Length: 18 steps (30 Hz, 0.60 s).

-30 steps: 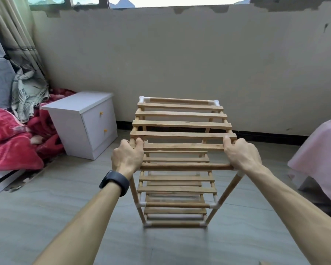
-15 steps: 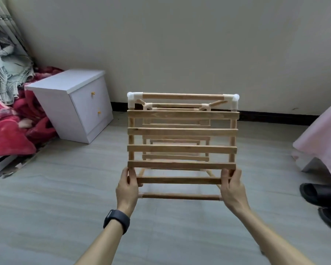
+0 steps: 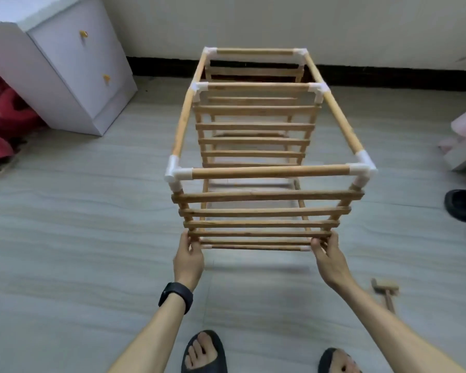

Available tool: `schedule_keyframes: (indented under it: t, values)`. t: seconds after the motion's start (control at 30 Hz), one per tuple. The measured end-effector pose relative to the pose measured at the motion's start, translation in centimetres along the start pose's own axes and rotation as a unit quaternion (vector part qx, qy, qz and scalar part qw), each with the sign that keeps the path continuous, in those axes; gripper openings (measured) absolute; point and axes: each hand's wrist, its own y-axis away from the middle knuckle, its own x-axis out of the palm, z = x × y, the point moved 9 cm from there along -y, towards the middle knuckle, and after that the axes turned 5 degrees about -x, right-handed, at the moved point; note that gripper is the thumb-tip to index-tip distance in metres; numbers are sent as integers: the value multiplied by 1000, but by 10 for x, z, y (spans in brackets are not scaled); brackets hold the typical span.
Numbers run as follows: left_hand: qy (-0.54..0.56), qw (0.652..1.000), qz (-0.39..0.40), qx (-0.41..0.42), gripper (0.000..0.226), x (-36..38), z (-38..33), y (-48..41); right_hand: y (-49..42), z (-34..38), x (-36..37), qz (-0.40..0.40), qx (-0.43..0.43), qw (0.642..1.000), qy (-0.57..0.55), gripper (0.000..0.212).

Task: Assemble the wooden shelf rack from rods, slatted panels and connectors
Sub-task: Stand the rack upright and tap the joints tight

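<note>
At the far left lies a red blanket [image 3: 0, 125], and just right of it stands a white cabinet [image 3: 65, 63] with two drawers. My left hand [image 3: 189, 258], with a black watch [image 3: 176, 297] on the wrist, grips the near low left corner of the wooden shelf rack [image 3: 269, 172]; the fingers are closed round the wood there. The rack is in the middle of the scene on the grey floor [image 3: 78, 224], its slatted panels joined by rods and white connectors [image 3: 174, 172]. The long rods run away from me toward the far wall. My right hand [image 3: 328, 262] grips the near low right corner in the same way, fingers clamped on the wood. Right of this hand a small wooden mallet [image 3: 385, 288] lies on the floor, and farther right are black slippers [image 3: 463, 205].
</note>
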Motion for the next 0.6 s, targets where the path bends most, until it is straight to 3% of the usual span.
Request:
schedule_keyframes:
  t: [0.43,0.53,0.6]
  values:
    - [-62,994,67,-52,22,15,43,-5,14,-31,13,30,45,996,73,20]
    - [-153,976,142,-60,35,7,38,-8,9,-24,-6,63,62,988,124,37]
    - [-245,951,175,-70,42,-12,25,-17,1,-12,-34,56,61,986,143,37]
